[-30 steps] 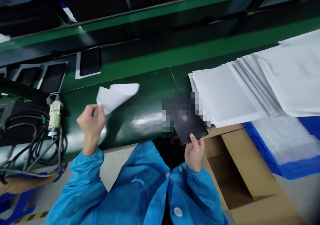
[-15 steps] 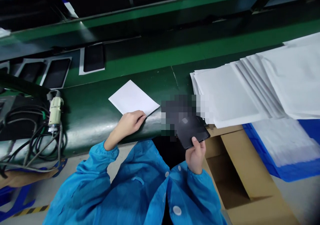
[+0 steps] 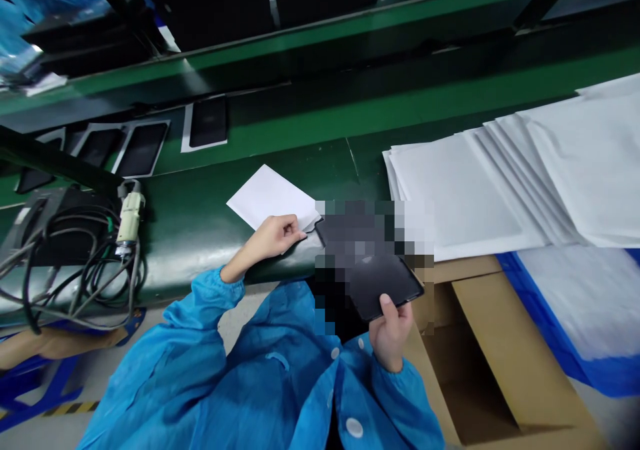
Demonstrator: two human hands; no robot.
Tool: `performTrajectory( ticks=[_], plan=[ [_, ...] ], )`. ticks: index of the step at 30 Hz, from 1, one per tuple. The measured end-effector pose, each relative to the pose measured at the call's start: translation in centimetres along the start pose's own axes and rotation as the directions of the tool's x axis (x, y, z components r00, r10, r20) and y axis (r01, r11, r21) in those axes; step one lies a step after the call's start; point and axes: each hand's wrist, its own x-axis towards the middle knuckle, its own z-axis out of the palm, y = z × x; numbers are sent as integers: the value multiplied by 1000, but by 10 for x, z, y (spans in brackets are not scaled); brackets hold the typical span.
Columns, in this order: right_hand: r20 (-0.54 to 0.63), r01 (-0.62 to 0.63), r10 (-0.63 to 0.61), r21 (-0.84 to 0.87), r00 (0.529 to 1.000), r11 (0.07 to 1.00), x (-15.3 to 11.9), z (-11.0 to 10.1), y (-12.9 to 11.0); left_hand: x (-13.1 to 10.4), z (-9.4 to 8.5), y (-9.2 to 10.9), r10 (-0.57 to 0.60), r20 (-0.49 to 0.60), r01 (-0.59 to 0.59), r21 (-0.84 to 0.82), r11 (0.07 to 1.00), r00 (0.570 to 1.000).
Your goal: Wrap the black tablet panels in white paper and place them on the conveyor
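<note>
A white flat sleeve (image 3: 270, 195) lies on the green bench edge in front of me. My left hand (image 3: 277, 238) is closed, thumb and fingers pinching the sleeve's near edge. My right hand (image 3: 391, 329) grips a thin black rectangular panel (image 3: 383, 283) by its near right corner, thumb on top. The panel is tilted, and its far left end meets the sleeve's right corner. Pixelation covers the panel's middle. Whether its tip sits inside the sleeve or only against it, I cannot tell.
White sleeves (image 3: 480, 197) are piled at right, above an open cardboard box (image 3: 515, 357) and a blue crate (image 3: 600, 370). At left are a cream electric screwdriver (image 3: 130, 218) and tangled cables (image 3: 75, 283). Black panels on white sheets (image 3: 207, 125) lie on the green belt (image 3: 310, 117).
The black panel's far end has come up to the sleeve's right corner. My left fingers have curled more at the sleeve's edge. The whole view has shifted slightly.
</note>
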Motion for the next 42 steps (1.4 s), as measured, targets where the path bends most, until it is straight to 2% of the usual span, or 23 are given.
performTrajectory(
  ticks=[4,11,18,21,24,26,28,31,33,35,39,40,41,42],
  plan=[
    [8,22,-21,-26,1000,999,0,-2,1,4,1,4,35,38,-33,-46,998,999],
    [11,84,-83,-125,996,989,-3,-8,2,7,0,11,84,49,-86,39,996,995],
    [150,35,-6,-188,989,982,-16,-15,7,10,6,18,131,-22,-124,213,969,991],
    [217,15,32,-210,976,978,-23,-12,7,12,7,24,155,1,-150,258,954,988],
    [263,-27,86,-220,961,975,-24,-4,7,11,7,34,198,69,-210,293,933,978],
    [294,-37,94,-195,951,980,-21,4,6,8,10,43,242,151,-276,283,919,958],
    [381,-58,112,-152,918,987,-17,13,4,4,13,52,299,271,-361,217,907,915],
    [565,-134,179,-120,806,984,-10,23,-1,-3,20,66,390,434,-458,58,887,812],
    [613,-157,207,-135,763,978,-7,27,-3,-6,24,73,426,487,-469,-37,883,763],
    [585,-133,202,-160,785,978,-5,28,-3,-8,27,76,444,511,-449,-123,885,736],
    [425,-83,132,-131,896,988,-2,29,6,-3,33,70,476,563,-419,-237,877,676],
    [385,-88,121,-102,915,991,-1,29,8,2,32,65,468,560,-423,-219,879,684],
    [356,-98,119,-74,927,992,0,30,10,8,29,58,444,530,-427,-162,890,723],
    [336,-112,123,-53,934,992,1,30,12,16,23,50,405,465,-422,-73,904,787]
  ],
)
